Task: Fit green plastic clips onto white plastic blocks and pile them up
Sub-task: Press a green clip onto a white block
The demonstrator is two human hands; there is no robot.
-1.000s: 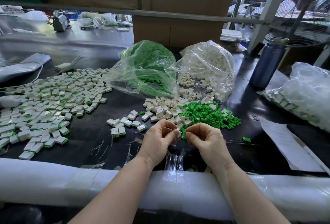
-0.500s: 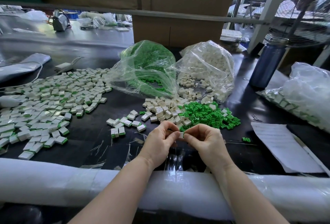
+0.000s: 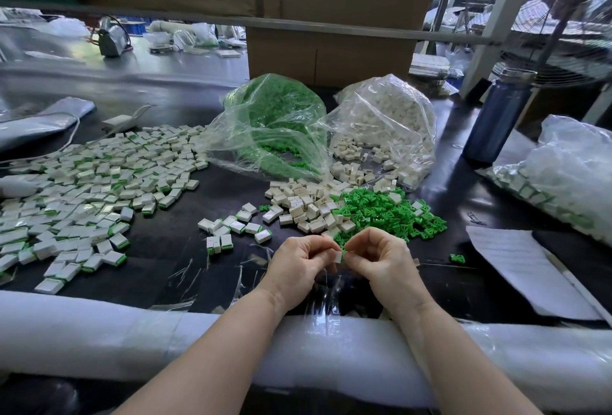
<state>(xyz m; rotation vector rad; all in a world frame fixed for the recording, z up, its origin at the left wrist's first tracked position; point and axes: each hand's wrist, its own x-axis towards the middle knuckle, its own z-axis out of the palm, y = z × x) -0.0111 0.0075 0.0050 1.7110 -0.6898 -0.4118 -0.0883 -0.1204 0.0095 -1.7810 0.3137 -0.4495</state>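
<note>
between two hands, left grip (image 3: 299,267) and right grip (image 3: 381,264) pinch one white block (image 3: 338,257).

The fingers (image 3: 326,257) hide most of the white block (image 3: 338,257); the green clip (image 3: 344,251) barely shows, its seating impossible to tell.
</note>
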